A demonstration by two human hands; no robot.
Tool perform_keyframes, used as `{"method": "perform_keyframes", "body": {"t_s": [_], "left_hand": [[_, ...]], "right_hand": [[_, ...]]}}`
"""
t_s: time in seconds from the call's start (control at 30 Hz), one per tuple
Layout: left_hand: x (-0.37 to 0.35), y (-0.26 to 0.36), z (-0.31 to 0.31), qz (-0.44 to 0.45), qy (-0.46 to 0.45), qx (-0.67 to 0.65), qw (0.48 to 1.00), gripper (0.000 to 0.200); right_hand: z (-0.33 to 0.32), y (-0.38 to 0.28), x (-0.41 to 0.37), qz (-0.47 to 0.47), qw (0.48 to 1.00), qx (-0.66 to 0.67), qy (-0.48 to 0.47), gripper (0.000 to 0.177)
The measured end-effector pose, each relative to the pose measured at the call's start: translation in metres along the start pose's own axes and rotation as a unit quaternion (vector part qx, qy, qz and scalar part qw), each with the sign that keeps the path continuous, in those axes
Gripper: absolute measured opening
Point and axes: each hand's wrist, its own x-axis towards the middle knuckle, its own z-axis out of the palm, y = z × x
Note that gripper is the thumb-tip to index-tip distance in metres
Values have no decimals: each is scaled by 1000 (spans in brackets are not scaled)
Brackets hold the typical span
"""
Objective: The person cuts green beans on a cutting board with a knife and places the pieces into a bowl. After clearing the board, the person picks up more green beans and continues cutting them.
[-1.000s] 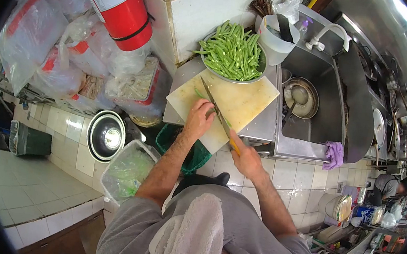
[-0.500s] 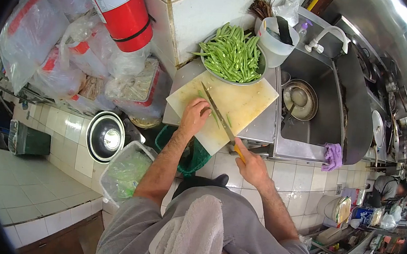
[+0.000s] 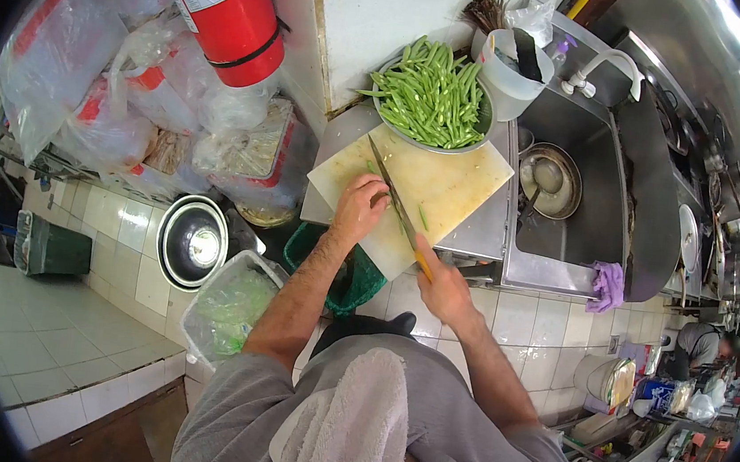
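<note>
My right hand is closed round the yellow handle of a long kitchen knife. Its blade runs diagonally over a pale, worn cutting board. Left of the blade, my left hand rests on the board with its fingers curled close to the knife. A bit of green bean shows at those fingertips; the rest is hidden by the hand. A thin cut green piece lies right of the blade. Behind the board stands a metal bowl heaped with green beans.
To the right is a steel sink with a pan inside and a purple cloth on its edge. A white container stands behind. Below left are a green basket and a clear bin. A fire extinguisher hangs upper left.
The view has shifted slightly. My right hand and the knife handle have moved a little left and towards me, turning the blade slightly. My left hand stays curled beside the blade.
</note>
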Motion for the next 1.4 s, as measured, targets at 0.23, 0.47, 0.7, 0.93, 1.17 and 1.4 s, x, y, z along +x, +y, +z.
{"method": "perform_keyframes", "body": {"t_s": [0.23, 0.47, 0.7, 0.93, 1.17, 1.4], "left_hand": [[3, 6, -4, -3, 41, 35, 999, 24], [5, -2, 0, -16, 8, 21, 1000, 23], [6, 2, -2, -48, 11, 18, 999, 22], [5, -1, 0, -39, 31, -6, 999, 22], [8, 4, 0, -38, 50, 35, 997, 24], [5, -3, 2, -13, 44, 44, 998, 24]], "right_hand": [[-14, 8, -39, 34, 999, 33, -22, 70], [-21, 14, -27, 11, 1000, -26, 2, 71], [-19, 0, -34, 2, 999, -33, -11, 70], [-7, 5, -31, -27, 999, -29, 3, 70], [-6, -4, 3, -2, 999, -38, 9, 71], [-22, 22, -18, -14, 999, -52, 3, 73]]}}
